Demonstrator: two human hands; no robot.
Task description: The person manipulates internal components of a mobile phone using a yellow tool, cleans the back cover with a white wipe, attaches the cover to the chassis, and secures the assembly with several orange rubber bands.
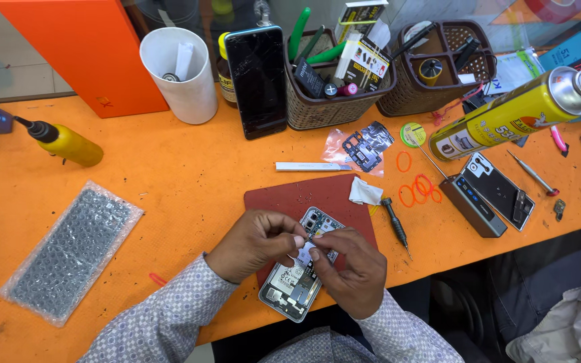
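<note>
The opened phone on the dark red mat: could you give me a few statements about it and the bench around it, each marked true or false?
1. Both hands, the left hand and right hand, touch the opened silver-framed phone. True.
2. The phone lies on a blue mat. False: it lies on a dark red mat.
3. A yellow spray can lies on its side. True.
4. The white plastic cup lies tipped over. False: it stands upright.
5. A black-handled screwdriver lies right of the mat. True.
</note>
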